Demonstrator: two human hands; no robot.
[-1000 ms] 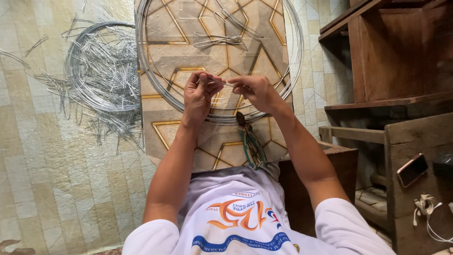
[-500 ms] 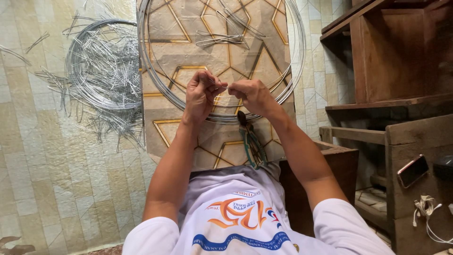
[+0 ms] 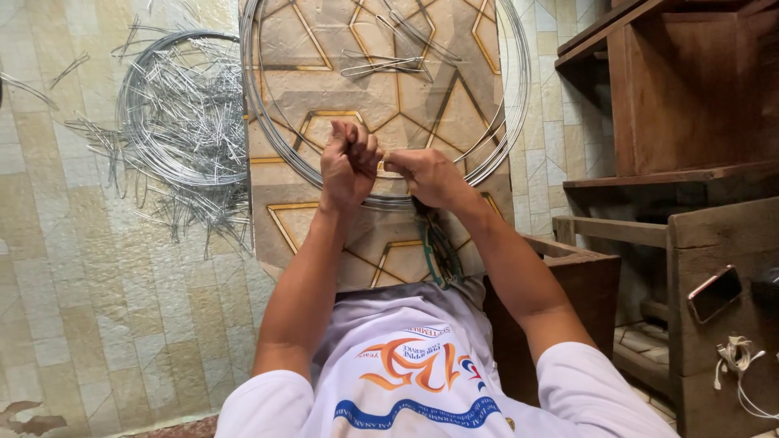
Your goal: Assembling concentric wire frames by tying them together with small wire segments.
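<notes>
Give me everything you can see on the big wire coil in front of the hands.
The big wire coil is a wide hoop of many thin, silvery metal strands, lying flat on a patterned board with gold-lined geometric shapes. Its far edge runs out of frame. The left hand and right hand are closed together over its near edge, gripping something small; whether that is a strand of the coil is unclear. A few loose bent wires lie inside the hoop.
</notes>
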